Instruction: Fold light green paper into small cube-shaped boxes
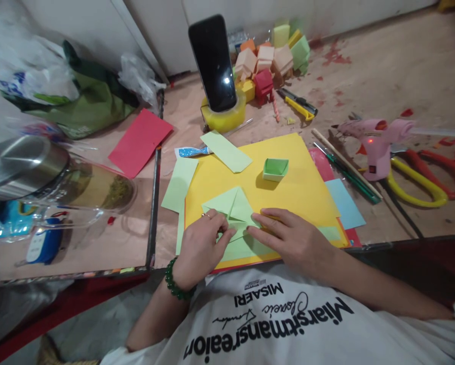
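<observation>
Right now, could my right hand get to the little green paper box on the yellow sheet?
Probably yes: your right hand lies near the green box, with only yellow sheet showing between them, though that hand seems to be touching the folded green paper.

Green fold (pixel 239 203), on yellow sheet (pixel 303 185): near part covered by left hand (pixel 200 241) and right hand (pixel 298 238). Blue sheet (pixel 346 205), right of yellow sheet: inner part hidden beneath. Scissors (pixel 419 203), farther right of yellow sheet: blades mostly covered by glue gun (pixel 377 144), whose lettering is too small to be read. Jar (pixel 88 180), left of yellow sheet: cut off by left edge. Shirt (pixel 299 304), nearer than yellow sheet: cropped below.
</observation>
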`<state>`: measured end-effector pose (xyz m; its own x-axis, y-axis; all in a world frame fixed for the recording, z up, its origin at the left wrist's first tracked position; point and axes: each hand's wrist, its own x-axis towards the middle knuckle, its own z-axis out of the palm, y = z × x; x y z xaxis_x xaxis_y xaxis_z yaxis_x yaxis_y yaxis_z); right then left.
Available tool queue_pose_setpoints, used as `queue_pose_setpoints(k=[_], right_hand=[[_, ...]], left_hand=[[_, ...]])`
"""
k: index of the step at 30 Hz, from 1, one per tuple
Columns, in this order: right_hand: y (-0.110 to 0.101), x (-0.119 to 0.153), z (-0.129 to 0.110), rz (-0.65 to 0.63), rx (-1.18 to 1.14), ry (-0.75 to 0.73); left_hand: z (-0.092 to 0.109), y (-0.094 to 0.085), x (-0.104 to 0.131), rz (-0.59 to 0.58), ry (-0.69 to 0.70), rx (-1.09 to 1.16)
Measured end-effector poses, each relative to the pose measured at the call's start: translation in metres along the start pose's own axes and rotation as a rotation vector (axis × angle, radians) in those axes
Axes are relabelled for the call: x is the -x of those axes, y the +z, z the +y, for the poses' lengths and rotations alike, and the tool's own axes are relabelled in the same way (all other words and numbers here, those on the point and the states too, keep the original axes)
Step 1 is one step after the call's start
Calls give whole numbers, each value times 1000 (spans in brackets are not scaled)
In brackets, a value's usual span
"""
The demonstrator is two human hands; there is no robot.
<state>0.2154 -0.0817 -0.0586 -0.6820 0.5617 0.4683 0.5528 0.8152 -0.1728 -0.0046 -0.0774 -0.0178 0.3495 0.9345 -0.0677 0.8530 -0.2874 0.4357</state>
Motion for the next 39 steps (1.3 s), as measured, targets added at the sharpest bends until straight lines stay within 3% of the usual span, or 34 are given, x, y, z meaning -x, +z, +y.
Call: queue_pose_setpoints(k=[7,13,31,39], right_hand=[[-4,-1,0,24,25,-56],[-3,0,1,-10,-19,5],[-4,1,3,4,-8,-50],[-4,5,4,21,-125,-23]], left_hand=[[0,-1,0,-22,-8,12],[-2,-1,0,-18,-9,21],[-1,0,0,-15,-15,14],[0,1,0,-7,-54,23]])
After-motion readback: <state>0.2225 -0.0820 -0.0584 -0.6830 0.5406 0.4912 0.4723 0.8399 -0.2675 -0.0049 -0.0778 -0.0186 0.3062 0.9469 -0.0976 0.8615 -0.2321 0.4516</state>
